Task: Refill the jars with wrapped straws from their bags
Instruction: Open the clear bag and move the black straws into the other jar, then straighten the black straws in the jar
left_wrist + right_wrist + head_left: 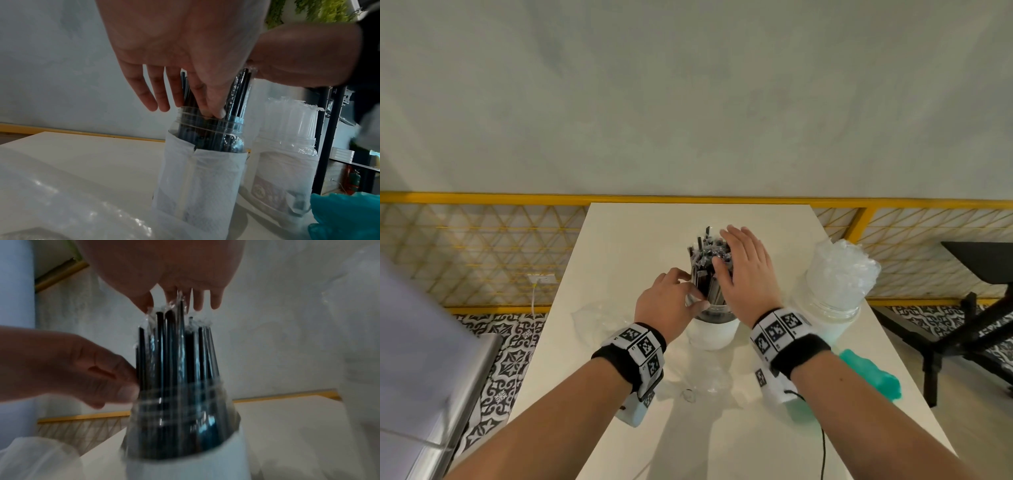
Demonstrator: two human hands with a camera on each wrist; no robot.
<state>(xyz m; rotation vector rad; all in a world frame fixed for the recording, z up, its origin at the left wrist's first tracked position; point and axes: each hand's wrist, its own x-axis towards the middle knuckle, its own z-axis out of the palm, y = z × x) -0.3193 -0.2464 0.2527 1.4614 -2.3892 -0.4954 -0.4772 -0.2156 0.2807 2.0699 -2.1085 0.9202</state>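
Observation:
A clear jar (711, 334) with a white paper wrap stands mid-table, packed with black wrapped straws (709, 263) that stick up past its mouth. My left hand (691, 289) is at the jar's left side, with thumb and fingertips (219, 112) touching the straws at the rim (205, 123). My right hand (736, 260) lies flat over the straw tops with straight fingers (197, 308), and touches the wrapper ends (176, 308). A second jar (832, 308), full of clear wrapped straws (840, 270), stands to the right. It is also in the left wrist view (283, 170).
The white table (640, 233) backs onto a yellow mesh railing (482, 246). Empty clear bags lie left of the jar (595, 317) and in front of it (705, 380). A teal glove (871, 377) lies at the right. A black stand (969, 329) is beyond the right edge.

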